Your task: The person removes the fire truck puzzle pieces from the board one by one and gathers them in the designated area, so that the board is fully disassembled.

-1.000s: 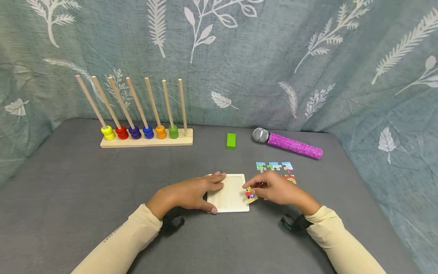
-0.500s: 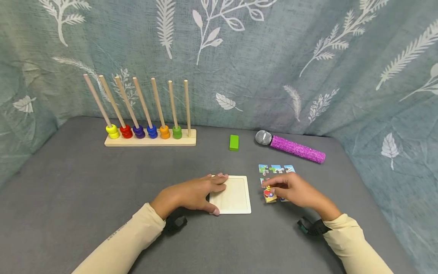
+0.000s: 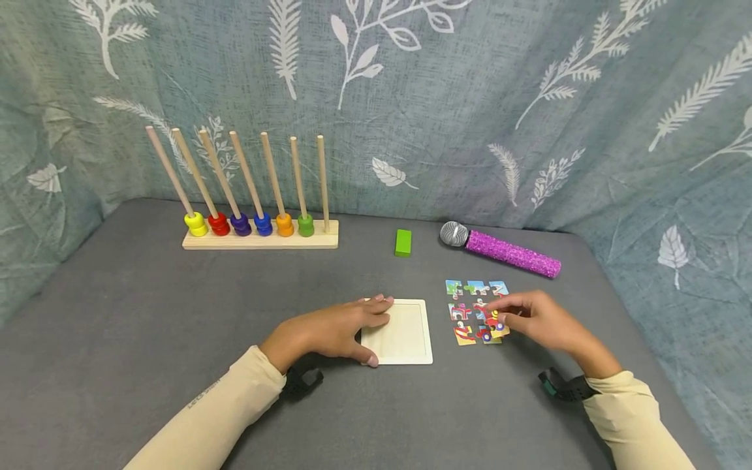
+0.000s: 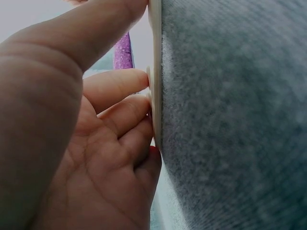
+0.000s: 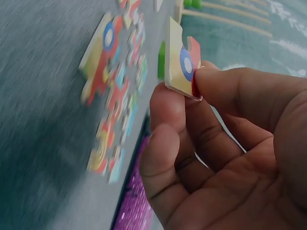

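Note:
My left hand (image 3: pixel 335 331) rests on the left side of a pale wooden puzzle tray (image 3: pixel 405 333), its fingers across the far left corner and its thumb at the near edge. In the left wrist view the fingertips (image 4: pixel 141 81) touch the tray's face. My right hand (image 3: pixel 543 320) pinches a jigsaw puzzle piece (image 5: pixel 180 64) between thumb and fingers. This piece is yellow and red with a blue-and-white wheel. It is held up over the right side of several colourful puzzle pieces (image 3: pixel 464 333) laid in rows; the hand hides some of them.
Behind the tray stands a green block (image 3: pixel 403 242). A toy microphone (image 3: pixel 511 253) with a glittery purple handle lies at the back right. A wooden peg stand (image 3: pixel 258 241) with coloured rings is at the back left. A patterned curtain (image 3: pixel 376 98) hangs behind the grey table.
My right hand has moved right with the puzzle piece, from the tray's right edge to over the right side of the laid-out pieces. The left hand has stayed on the tray.

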A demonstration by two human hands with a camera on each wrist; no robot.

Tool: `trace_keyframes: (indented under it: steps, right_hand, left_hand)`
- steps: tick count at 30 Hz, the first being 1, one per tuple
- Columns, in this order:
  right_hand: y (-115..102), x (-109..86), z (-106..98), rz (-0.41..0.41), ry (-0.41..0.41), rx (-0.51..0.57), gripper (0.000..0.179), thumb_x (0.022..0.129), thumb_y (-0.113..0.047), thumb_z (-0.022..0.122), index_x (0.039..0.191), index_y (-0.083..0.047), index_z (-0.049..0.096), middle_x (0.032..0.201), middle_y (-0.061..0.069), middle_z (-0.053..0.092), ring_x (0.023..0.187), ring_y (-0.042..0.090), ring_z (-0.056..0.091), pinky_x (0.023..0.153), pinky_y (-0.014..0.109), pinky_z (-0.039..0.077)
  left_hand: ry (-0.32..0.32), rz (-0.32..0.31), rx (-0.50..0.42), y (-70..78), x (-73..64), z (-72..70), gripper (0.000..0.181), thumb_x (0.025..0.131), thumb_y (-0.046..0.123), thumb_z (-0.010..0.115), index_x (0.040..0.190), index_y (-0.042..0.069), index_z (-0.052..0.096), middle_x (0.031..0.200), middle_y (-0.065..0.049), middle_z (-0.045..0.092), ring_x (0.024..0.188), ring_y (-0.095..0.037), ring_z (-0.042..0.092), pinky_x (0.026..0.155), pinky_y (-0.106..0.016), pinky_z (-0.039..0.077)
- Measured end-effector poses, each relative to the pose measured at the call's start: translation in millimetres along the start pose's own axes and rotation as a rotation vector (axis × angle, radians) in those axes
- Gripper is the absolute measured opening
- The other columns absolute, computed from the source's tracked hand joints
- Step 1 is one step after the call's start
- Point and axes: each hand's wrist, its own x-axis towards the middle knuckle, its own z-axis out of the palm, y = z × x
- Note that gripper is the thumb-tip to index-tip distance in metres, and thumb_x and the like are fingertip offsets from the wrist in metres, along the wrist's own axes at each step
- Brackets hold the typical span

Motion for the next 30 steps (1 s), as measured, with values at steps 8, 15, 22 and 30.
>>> trace_keyframes:
  steps: [8,15,22,30]
  right_hand:
    - [11,-11.5,-11,0.104,-0.025,0.005,0.022,0.092,0.002,0.060,0.111,0.005,0.070,0.092,0.007,0.068,0.064,0.005,0.048,0.054,0.023,0.043]
    - [21,-18.0,-18,0.179,-0.070,0.046,0.023,0.093,0.000,0.060,0.114,0.006,0.068,0.102,0.014,0.069,0.072,0.008,0.055,0.061,0.027,0.049]
    - [26,-16.2,-16,0.224,-0.073,0.038,0.023,0.093,0.000,0.060,0.113,0.006,0.068,0.097,0.010,0.068,0.077,0.012,0.059,0.067,0.027,0.051]
    - [29,-11.8,-13,0.203,-0.044,-0.027,0.020,0.089,0.005,0.060,0.107,0.009,0.069,0.091,0.009,0.068,0.073,0.010,0.059,0.063,0.026,0.050]
  left_hand:
    - [-0.003,-0.005,0.001,-0.3,-0.5,-1.4,0.076,0.085,0.029,0.077,0.144,-0.003,0.042,0.159,-0.011,0.021,0.146,-0.026,0.014,0.116,-0.042,0.018]
    - [-0.005,-0.005,0.002,0.7,-0.7,-0.6,0.076,0.085,0.029,0.077,0.145,-0.002,0.042,0.159,-0.010,0.020,0.146,-0.026,0.013,0.116,-0.042,0.018]
    - [-0.012,-0.008,-0.007,-0.4,-0.3,-0.8,0.077,0.085,0.029,0.077,0.146,-0.002,0.041,0.160,-0.011,0.019,0.146,-0.026,0.012,0.116,-0.042,0.017]
    - [-0.009,0.009,-0.012,-1.1,0.3,-0.7,0.078,0.085,0.029,0.077,0.145,-0.003,0.040,0.159,-0.012,0.019,0.146,-0.027,0.011,0.116,-0.043,0.016]
